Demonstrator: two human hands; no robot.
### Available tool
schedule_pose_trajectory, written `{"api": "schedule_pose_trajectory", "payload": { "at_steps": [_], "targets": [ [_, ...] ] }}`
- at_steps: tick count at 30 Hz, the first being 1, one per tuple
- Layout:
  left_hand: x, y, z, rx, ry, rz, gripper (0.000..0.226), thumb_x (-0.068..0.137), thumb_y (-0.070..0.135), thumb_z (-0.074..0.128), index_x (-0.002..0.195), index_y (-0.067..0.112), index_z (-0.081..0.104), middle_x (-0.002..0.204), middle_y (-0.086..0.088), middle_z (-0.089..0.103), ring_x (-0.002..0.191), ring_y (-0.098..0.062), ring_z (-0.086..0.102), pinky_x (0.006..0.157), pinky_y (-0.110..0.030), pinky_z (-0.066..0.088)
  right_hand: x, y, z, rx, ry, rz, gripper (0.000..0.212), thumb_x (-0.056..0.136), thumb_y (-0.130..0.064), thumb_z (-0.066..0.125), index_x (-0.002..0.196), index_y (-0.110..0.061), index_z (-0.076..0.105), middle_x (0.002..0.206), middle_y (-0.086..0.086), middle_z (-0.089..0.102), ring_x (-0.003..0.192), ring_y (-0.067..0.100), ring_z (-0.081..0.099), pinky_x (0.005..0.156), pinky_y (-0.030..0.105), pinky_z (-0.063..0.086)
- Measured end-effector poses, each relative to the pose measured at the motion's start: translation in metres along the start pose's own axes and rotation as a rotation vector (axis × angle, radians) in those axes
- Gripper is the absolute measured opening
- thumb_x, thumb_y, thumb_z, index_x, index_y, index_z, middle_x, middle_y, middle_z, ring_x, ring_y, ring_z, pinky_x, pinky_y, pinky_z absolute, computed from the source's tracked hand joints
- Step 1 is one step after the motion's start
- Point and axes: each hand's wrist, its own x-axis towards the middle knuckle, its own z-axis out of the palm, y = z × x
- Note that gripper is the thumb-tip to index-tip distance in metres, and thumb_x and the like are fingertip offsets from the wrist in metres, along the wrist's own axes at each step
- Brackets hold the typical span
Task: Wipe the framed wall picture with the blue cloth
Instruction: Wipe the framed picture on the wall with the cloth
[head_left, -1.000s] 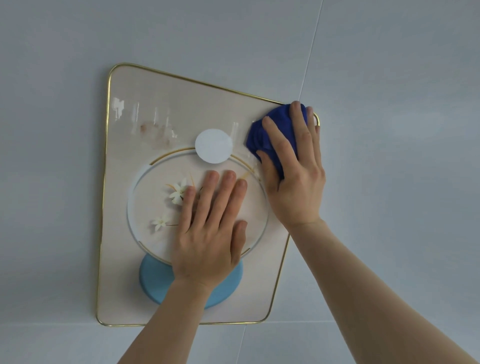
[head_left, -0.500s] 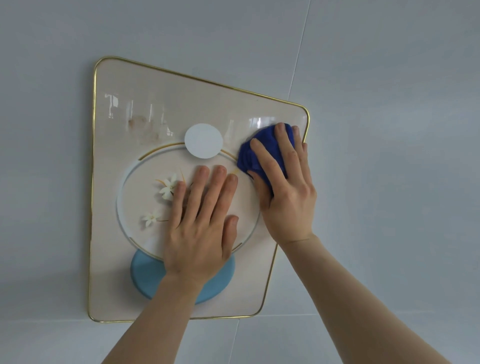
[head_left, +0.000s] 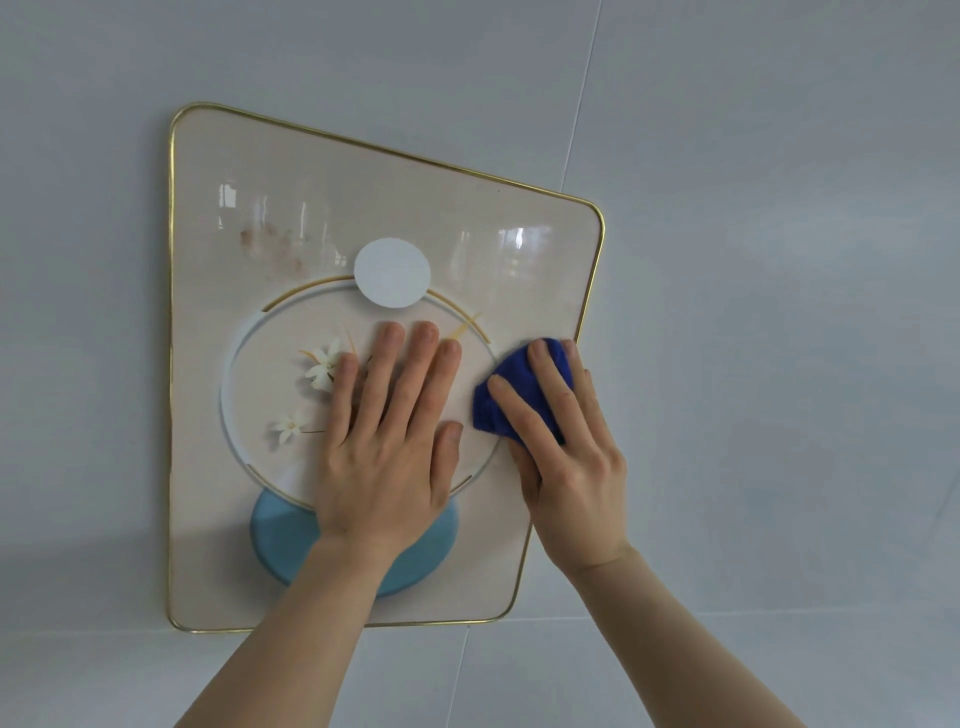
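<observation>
The framed wall picture (head_left: 291, 171) hangs on a pale wall, cream with a thin gold frame, a white disc, a ring with small white flowers and a light blue oval at the bottom. My left hand (head_left: 387, 441) lies flat on the glass over the ring, fingers spread a little, holding nothing. My right hand (head_left: 569, 457) presses a bunched blue cloth (head_left: 501, 400) against the picture near its right edge, about halfway up. A brownish smudge (head_left: 270, 241) marks the glass at the upper left.
The pale grey wall (head_left: 779, 312) surrounds the picture, with a thin seam (head_left: 582, 104) running up from the frame's top right corner and another seam along the bottom.
My right hand has slid the blue cloth down from the picture's top right corner to the middle of the right edge. The left hand stays flat on the ring.
</observation>
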Motion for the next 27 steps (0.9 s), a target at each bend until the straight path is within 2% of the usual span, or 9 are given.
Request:
{"api": "schedule_pose_trajectory", "payload": {
  "at_steps": [2, 5, 15, 21, 27],
  "targets": [
    [0.0, 0.0, 0.001, 0.001, 0.012, -0.001, 0.063, 0.108, 0.037, 0.032, 0.165, 0.016, 0.015, 0.173, -0.005, 0.013, 0.16, -0.029, 0.01, 0.131, -0.05, 0.004, -0.012, 0.0, -0.004, -0.014, -0.036, 0.0, 0.046, 0.093, 0.004, 0.074, 0.133, -0.019, 0.072, 0.155, 0.012, 0.056, 0.152, 0.036, 0.044, 0.097, 0.048, 0.062],
    [0.0, 0.0, 0.002, -0.004, 0.026, 0.0, 0.063, 0.108, 0.036, 0.032, 0.165, 0.016, 0.016, 0.173, -0.005, 0.013, 0.16, -0.029, 0.011, 0.131, -0.051, 0.006, -0.021, 0.0, -0.01, -0.023, -0.079, -0.012, 0.045, 0.094, 0.003, 0.073, 0.133, -0.021, 0.073, 0.155, 0.009, 0.056, 0.152, 0.032, 0.045, 0.083, 0.04, 0.066],
    [0.0, 0.0, 0.002, 0.0, 0.022, 0.001, 0.064, 0.107, 0.037, 0.035, 0.165, 0.016, 0.016, 0.173, -0.005, 0.014, 0.16, -0.029, 0.009, 0.131, -0.05, 0.006, -0.027, -0.007, -0.017, -0.048, -0.13, 0.051, 0.051, 0.089, 0.008, 0.076, 0.131, -0.02, 0.073, 0.154, 0.009, 0.058, 0.148, 0.034, 0.049, 0.08, 0.037, 0.067],
    [0.0, 0.0, 0.0, -0.013, 0.0, 0.0, 0.064, 0.107, 0.038, 0.033, 0.165, 0.017, 0.016, 0.173, -0.004, 0.013, 0.161, -0.028, 0.008, 0.131, -0.05, 0.004, -0.044, -0.009, -0.03, -0.126, -0.225, 0.067, 0.064, 0.077, 0.015, 0.081, 0.129, -0.02, 0.074, 0.149, 0.009, 0.063, 0.14, 0.035, 0.059, 0.064, 0.035, 0.066],
    [0.0, -0.002, -0.007, -0.065, -0.046, -0.003, 0.064, 0.107, 0.037, 0.037, 0.165, 0.016, 0.017, 0.173, -0.004, 0.014, 0.161, -0.029, 0.009, 0.13, -0.053, 0.012, -0.039, -0.019, -0.044, -0.175, -0.338, 0.11, 0.065, 0.071, 0.012, 0.086, 0.125, -0.023, 0.074, 0.144, 0.005, 0.068, 0.13, 0.032, 0.068, 0.054, 0.035, 0.063]
  ]
}}
